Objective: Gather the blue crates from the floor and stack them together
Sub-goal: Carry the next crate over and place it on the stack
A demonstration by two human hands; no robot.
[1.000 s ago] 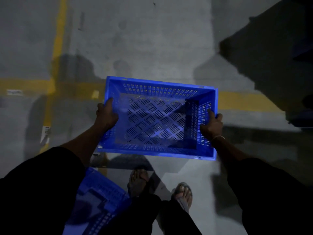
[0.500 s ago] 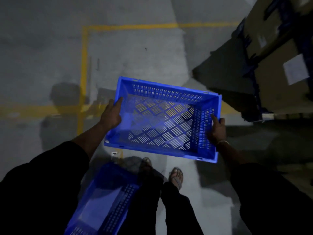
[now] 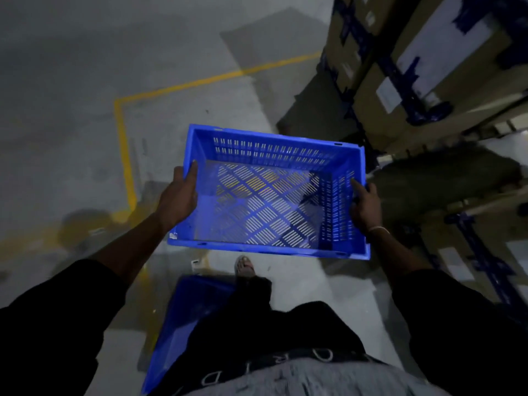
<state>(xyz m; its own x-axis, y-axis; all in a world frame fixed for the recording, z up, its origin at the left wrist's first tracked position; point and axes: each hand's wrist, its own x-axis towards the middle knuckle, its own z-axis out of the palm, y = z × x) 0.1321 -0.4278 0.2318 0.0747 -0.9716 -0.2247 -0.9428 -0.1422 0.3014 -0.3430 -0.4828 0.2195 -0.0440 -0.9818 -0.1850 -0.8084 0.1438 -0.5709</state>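
The fingers of the left hand point(image 3: 179, 200) curl around the left short wall of the held blue crate point(image 3: 268, 192), thumb lying along the rim, the other fingers hidden beneath or outside the wall. The right hand point(image 3: 366, 207) grips the right short wall the same way, thumb hooked over the rim onto the slotted inner face, the rest of its fingers out of sight behind the plastic. A pale band circles the right wrist.

The crate is carried level in the air in front of the body, above the grey floor point(image 3: 71, 138). Nothing lies in it; the floor shows through its diamond-patterned slotted bottom, and rows of small vertical slots run along its walls.

A second blue crate point(image 3: 183, 318) sits low at the left of the legs, partly covered by dark trousers and cut off by the lower edge, so its contents cannot be made out. One sandalled foot point(image 3: 244, 265) shows below the held crate. A yellow floor line point(image 3: 123, 144) bends at a corner to the left. Blurred cardboard boxes point(image 3: 400, 90) on a blue rack point(image 3: 405, 90) fill the right.
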